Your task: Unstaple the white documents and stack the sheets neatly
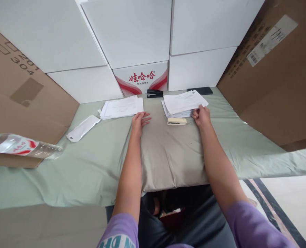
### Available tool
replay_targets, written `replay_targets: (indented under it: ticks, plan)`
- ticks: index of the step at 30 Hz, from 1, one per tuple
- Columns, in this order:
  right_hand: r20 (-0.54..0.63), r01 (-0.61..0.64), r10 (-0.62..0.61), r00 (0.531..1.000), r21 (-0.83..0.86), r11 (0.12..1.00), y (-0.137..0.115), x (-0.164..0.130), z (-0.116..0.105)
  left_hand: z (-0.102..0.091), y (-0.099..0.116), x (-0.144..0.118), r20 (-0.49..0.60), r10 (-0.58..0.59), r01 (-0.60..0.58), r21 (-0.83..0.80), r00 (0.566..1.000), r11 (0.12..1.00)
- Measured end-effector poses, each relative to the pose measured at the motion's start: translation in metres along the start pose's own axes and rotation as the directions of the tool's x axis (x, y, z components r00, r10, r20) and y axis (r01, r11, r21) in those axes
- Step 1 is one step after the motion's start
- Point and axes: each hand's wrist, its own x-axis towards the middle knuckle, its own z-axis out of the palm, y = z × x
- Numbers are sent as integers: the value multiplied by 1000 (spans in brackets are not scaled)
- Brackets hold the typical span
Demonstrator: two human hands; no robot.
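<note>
Softly, evenly lit. Bottle [18, 145] stretched by edge distortion; print on papers [184, 102] blurred; faint sheen thrown off cloth [172, 155]; gap [194, 196] below sunk in shadow.

Left paper stack [120, 107], right paper stack [184, 103], stapler [177, 121] before it, phone [203, 91] behind it

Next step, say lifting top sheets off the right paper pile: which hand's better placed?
Right, I'd judge. The right hand is at the near right corner of the right paper pile; the left hand is across the gap, by the left paper pile.
</note>
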Motion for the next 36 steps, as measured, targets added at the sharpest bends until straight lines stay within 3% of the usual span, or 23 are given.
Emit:
replay_targets:
  ticks: [17,19,22,25,28,29,32,34,36]
  plan:
    - [61,36,-30,998,-102,994,4,3,4,2,2,-3,-12,9,-10,-12,1000,1000]
    - [88,39,-29,996,-115,993,4,4,4,1,1,-1,-45,27,-26,26,999,999]
    - [106,50,-38,994,-116,992,4,6,3,-6,0,4,-170,142,-104,216,975,971]
    - [102,56,-44,994,-117,992,3,7,3,-18,1,7,-305,339,-167,472,890,865]
    - [89,59,-48,995,-122,991,3,7,4,-29,6,7,-302,485,-108,751,821,652]
    - [84,64,-54,995,-122,990,4,7,4,-31,8,7,-259,498,-79,825,827,560]
    - [80,88,-79,994,-121,989,6,7,5,-33,12,6,-88,424,-66,940,901,336]
    - [80,114,-105,991,-115,987,7,6,6,-31,11,7,-19,337,-83,955,941,285]
    - [62,136,-130,990,-101,986,7,3,7,-29,9,8,-8,275,-75,954,961,290]
